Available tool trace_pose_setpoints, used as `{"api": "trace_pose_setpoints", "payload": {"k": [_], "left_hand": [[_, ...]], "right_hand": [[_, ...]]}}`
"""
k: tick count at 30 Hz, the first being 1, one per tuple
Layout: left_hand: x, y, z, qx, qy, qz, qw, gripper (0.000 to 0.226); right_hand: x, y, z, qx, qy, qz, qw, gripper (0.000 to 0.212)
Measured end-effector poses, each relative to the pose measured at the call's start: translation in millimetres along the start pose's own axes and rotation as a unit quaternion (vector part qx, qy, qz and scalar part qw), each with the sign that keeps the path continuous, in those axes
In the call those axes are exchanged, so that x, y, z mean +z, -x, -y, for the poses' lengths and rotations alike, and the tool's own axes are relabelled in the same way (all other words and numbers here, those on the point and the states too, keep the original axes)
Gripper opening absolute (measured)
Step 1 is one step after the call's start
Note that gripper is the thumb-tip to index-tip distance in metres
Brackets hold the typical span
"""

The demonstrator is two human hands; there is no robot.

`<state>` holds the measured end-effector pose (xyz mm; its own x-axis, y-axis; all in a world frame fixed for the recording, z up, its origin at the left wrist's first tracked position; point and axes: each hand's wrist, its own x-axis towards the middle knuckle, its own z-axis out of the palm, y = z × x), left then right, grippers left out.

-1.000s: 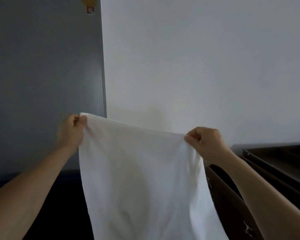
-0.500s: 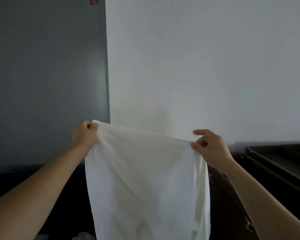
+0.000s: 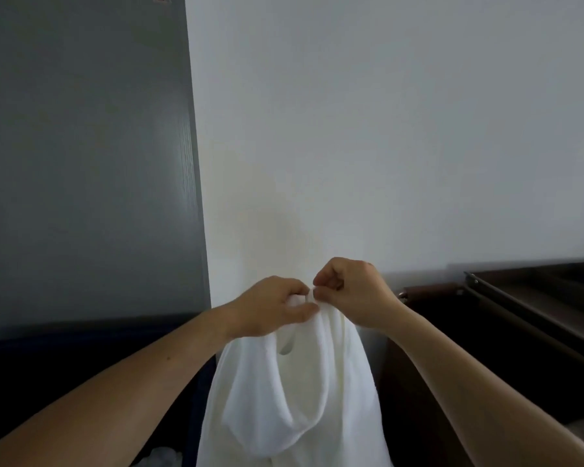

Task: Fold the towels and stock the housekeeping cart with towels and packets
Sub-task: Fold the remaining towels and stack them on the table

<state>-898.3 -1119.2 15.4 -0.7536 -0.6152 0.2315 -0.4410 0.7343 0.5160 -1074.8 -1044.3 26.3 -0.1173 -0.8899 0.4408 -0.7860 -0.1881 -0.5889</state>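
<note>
A white towel (image 3: 294, 399) hangs in the air in front of me, doubled over so that its top edge sags in a loop between my hands. My left hand (image 3: 270, 308) pinches one top corner and my right hand (image 3: 351, 291) pinches the other. The two hands touch at the middle of the view, corner against corner. The towel's lower end runs out of the bottom of the frame. The dark brown housekeeping cart (image 3: 506, 315) stands at the right, just beyond my right forearm.
A grey door (image 3: 81, 163) fills the left and a white wall (image 3: 385, 129) the centre and right. A dark bin or bag (image 3: 64, 358) lies low at the left, with a bit of white cloth (image 3: 162, 458) at the bottom edge.
My hands were apart, holding the towel spread wide by its top corners. They have come together at the centre, so the towel now hangs folded in half lengthwise.
</note>
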Motion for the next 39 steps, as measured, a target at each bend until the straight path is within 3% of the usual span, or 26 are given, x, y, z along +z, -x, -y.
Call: {"api": "trace_pose_setpoints", "payload": {"k": [5, 10, 13, 18, 22, 28, 31, 35, 39], "left_hand": [[1.7, -3.8, 4.7, 0.002, 0.008, -0.068, 0.998, 0.029], [-9.3, -9.0, 8.2, 0.008, -0.014, -0.169, 0.985, 0.038], [-30.6, -16.0, 15.9, -0.011, -0.043, -0.253, 0.966, 0.043], [-64.6, -26.9, 45.4, -0.053, -0.017, -0.372, 0.927, 0.042], [-71.5, -34.1, 67.7, -0.09, 0.003, -0.404, 0.91, 0.04], [-62.2, -40.7, 97.2, -0.143, -0.008, -0.378, 0.914, 0.047], [-54.7, -43.6, 106.9, -0.15, 0.001, -0.361, 0.92, 0.045], [-56.5, -44.7, 116.3, -0.175, 0.014, -0.353, 0.919, 0.044], [-58.9, -43.7, 117.7, -0.187, -0.003, -0.343, 0.92, 0.038]], "right_hand": [[7.6, 3.7, -5.6, 0.025, -0.004, 0.007, 1.0, 0.021], [13.1, 1.1, -19.3, 0.097, 0.044, 0.038, 0.994, 0.016], [5.2, -2.5, -28.3, 0.127, 0.024, 0.021, 0.991, 0.011], [-15.9, -3.2, -53.8, 0.158, 0.064, 0.011, 0.985, 0.019], [-16.2, 6.0, -84.9, 0.205, 0.122, 0.029, 0.971, 0.038], [-15.8, 28.9, -131.2, 0.287, 0.101, 0.018, 0.952, 0.016], [-15.2, 35.0, -140.6, 0.259, 0.112, -0.006, 0.959, 0.012], [-15.6, 45.7, -142.9, 0.15, 0.059, -0.013, 0.987, 0.03], [-13.7, 50.3, -138.8, 0.051, 0.145, 0.076, 0.985, 0.04]]}}
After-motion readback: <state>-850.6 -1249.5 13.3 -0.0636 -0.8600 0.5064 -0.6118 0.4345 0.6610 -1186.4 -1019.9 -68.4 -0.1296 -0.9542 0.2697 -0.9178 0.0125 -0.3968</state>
